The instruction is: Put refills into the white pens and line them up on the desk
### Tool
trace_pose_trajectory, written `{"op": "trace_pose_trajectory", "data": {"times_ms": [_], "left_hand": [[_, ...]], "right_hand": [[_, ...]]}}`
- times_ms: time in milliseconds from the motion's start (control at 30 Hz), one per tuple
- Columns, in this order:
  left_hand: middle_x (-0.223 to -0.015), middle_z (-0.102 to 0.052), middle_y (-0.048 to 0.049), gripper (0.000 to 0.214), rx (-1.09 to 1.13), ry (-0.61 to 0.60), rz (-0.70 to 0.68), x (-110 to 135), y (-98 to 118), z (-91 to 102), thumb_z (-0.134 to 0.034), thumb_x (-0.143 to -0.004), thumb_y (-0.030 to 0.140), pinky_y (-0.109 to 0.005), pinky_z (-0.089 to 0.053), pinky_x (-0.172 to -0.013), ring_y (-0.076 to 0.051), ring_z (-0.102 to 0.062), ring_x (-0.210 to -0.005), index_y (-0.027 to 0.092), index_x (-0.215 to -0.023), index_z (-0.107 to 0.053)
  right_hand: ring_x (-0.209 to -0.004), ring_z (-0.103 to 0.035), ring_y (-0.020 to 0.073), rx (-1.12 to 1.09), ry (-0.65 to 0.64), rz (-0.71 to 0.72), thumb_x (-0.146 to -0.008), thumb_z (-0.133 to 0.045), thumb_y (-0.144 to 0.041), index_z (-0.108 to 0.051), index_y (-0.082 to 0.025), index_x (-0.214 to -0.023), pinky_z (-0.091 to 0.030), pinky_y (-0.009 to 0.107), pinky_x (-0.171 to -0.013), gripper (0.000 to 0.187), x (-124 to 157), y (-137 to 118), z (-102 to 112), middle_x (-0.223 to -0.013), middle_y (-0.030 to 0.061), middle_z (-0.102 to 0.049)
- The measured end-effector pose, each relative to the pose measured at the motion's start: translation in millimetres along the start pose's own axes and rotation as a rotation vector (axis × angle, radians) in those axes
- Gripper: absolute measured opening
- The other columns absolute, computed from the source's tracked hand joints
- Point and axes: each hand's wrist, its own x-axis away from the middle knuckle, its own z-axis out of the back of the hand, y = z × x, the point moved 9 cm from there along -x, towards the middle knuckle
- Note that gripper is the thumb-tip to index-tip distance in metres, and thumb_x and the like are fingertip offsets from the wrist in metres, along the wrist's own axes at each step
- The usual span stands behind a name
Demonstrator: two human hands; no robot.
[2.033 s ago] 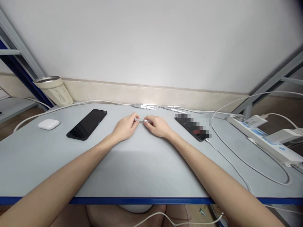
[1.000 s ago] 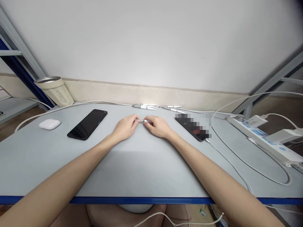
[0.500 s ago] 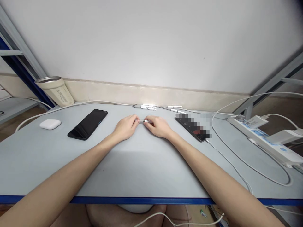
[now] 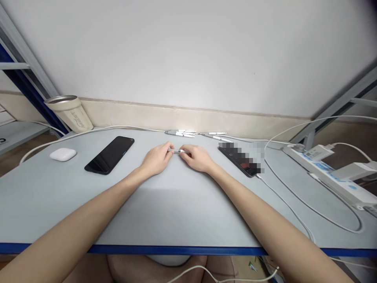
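The left hand (image 4: 157, 158) and right hand (image 4: 198, 158), fingers curled closed, pinch opposite ends of a pen (image 4: 176, 151) at the centre of a grey desk (image 4: 165, 220). At twelve o'clock lie more pens (image 4: 183, 134), then beige skirting (image 4: 141, 114) and a white wall (image 4: 176, 51); at nine, a black phone (image 4: 109, 155); at ten, a cream cup (image 4: 75, 116); at three, a power strip (image 4: 338, 181).

1. I see a pen (image 4: 176, 151) bridging the narrow gap between the hands (image 4: 157, 158).
2. Nearer, open bench (image 4: 176, 216) lies between the forearms (image 4: 98, 208).
3. Two phones (image 4: 109, 155) flank the hands; more pens (image 4: 181, 134) line the back.
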Motion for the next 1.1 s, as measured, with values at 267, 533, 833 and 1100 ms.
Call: {"op": "trace_pose_trajectory", "data": {"times_ms": [267, 533, 833, 1100], "left_hand": [[-0.09, -0.066, -0.0015, 0.023, 0.012, 0.011, 0.001, 1.1, 0.2, 1.3, -0.036, -0.092, 0.037, -0.03, -0.042, -0.067, -0.02, -0.061, -0.081, 0.025, -0.103, -0.053], [-0.091, -0.065, -0.0024, 0.027, -0.032, 0.02, -0.024, 0.2, 0.5, 0.4, -0.03, -0.094, 0.035, -0.03, -0.04, -0.066, -0.02, -0.059, -0.081, 0.024, -0.094, -0.055], [-0.101, -0.064, -0.0018, 0.027, 0.009, 0.034, -0.041, 1.4, 1.5, 1.3, -0.031, -0.094, 0.034, -0.031, -0.043, -0.076, -0.02, -0.059, -0.09, 0.025, -0.102, -0.056], [-0.103, -0.063, -0.0026, 0.025, -0.048, 0.082, -0.176, 5.3, 15.0, 6.3, -0.039, -0.092, 0.033, -0.032, -0.043, -0.08, -0.02, -0.053, -0.1, 0.024, -0.106, -0.058]], "right_hand": [[-0.076, -0.057, 0.0167, 0.001, 0.002, -0.001, -0.092, -0.039, -0.036, -0.062, -0.024, -0.1, -0.034, 0.025, -0.065, 0.027, -0.3, -0.1, 0.2, -0.091, 0.0032, -0.068], [-0.075, -0.057, 0.0164, -0.008, 0.008, 0.013, -0.092, -0.039, -0.038, -0.061, -0.024, -0.1, -0.034, 0.024, -0.065, 0.027, -0.4, 0.7, -0.9, -0.088, 0.0027, -0.067], [-0.07, -0.055, 0.0142, -0.05, 0.028, 0.033, -0.092, -0.041, -0.039, -0.063, -0.023, -0.093, -0.032, 0.023, -0.063, 0.027, -0.7, -0.5, 0.7, -0.085, 0.0015, -0.067], [-0.064, -0.051, 0.0127, -0.071, 0.047, 0.107, -0.091, -0.042, -0.033, -0.063, -0.022, -0.089, -0.029, 0.023, -0.059, 0.023, 1.0, -11.1, 1.0, -0.078, 0.0011, -0.066]]}}
